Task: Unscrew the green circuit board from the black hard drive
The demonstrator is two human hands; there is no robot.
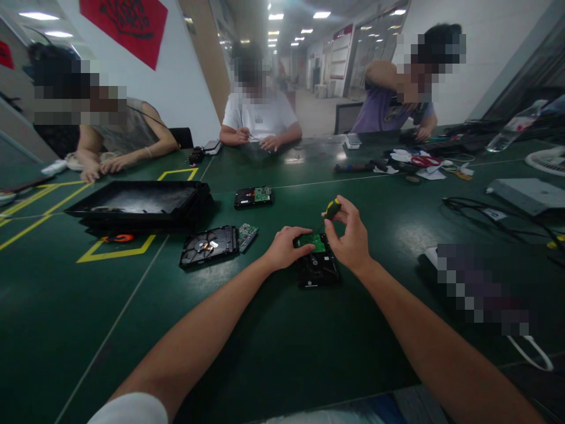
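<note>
A black hard drive (315, 272) with a green circuit board (314, 240) lies on the green table in front of me. My left hand (288, 248) grips the drive's left side, thumb over the board and fingers along the far edge. In my right hand (351, 235) is a screwdriver (332, 207) with a black and yellow handle, pinched between thumb and fingers and tilted. Its shaft points down toward the board; whether the tip touches a screw is too small to tell. To the left lie another hard drive (209, 246) and a loose circuit board (248, 237) beside it.
Farther off lies a third hard drive (253, 196). Black trays (141, 203) are stacked at the left, near yellow tape (117, 254). A grey metal box (527, 195), black cables (481, 206) and a water bottle (514, 129) sit at the right. Three people sit across the table.
</note>
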